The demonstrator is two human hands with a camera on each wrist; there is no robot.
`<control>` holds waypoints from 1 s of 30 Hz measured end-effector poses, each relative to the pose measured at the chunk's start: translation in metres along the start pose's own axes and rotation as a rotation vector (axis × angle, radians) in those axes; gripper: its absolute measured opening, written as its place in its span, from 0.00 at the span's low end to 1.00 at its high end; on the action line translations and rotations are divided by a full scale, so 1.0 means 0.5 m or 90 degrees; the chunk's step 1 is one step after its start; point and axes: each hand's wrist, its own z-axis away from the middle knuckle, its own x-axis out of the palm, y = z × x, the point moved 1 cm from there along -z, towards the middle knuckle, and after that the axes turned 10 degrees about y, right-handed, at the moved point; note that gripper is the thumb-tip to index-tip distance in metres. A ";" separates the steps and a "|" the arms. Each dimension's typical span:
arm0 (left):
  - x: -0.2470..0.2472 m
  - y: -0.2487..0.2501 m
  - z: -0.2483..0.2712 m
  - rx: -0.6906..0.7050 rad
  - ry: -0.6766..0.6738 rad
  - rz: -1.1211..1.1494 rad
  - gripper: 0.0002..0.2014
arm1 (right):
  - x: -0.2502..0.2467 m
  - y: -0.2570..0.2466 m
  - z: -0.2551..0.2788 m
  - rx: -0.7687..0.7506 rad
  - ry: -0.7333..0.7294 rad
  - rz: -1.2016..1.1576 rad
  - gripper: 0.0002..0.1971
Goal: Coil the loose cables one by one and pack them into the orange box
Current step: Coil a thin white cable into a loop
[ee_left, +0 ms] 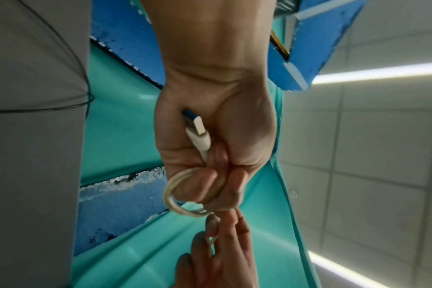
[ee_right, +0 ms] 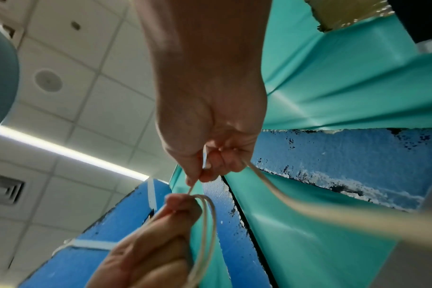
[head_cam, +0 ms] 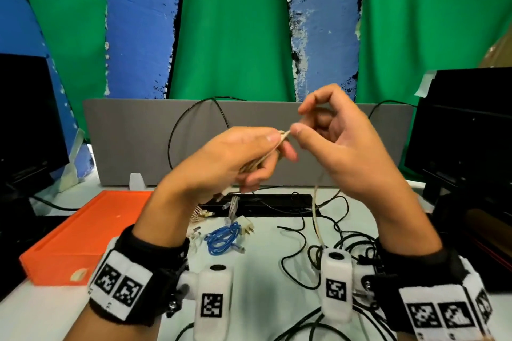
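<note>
Both hands are raised above the table. My left hand [head_cam: 277, 147] grips a small coil of cream cable [head_cam: 266, 158]. In the left wrist view its white USB plug [ee_left: 197, 130] lies in the palm and the loops [ee_left: 175, 202] stick out past the curled fingers. My right hand [head_cam: 301, 122] pinches the same cable right beside the left thumb. The free length [head_cam: 315, 210] hangs from it down to the table. In the right wrist view the cable [ee_right: 308, 206] runs out of the curled fingers. The orange box [head_cam: 83, 235] sits at the left.
A coiled blue cable [head_cam: 223, 238] and a white plug [head_cam: 245, 225] lie mid-table. Loose black cables [head_cam: 318, 243] sprawl on the right. A black keyboard [head_cam: 277, 203] lies by a grey partition [head_cam: 133, 141]. Dark monitors [head_cam: 465, 130] stand at both sides.
</note>
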 end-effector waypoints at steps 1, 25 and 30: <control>-0.006 -0.001 0.002 -0.009 -0.014 0.047 0.17 | 0.004 -0.001 0.000 -0.029 0.011 0.022 0.09; 0.003 0.022 -0.009 -0.075 -0.019 0.645 0.18 | 0.060 0.017 0.004 0.064 0.089 -0.089 0.19; -0.068 0.029 -0.005 0.086 0.171 0.660 0.19 | 0.064 0.050 0.011 0.018 -0.069 0.264 0.18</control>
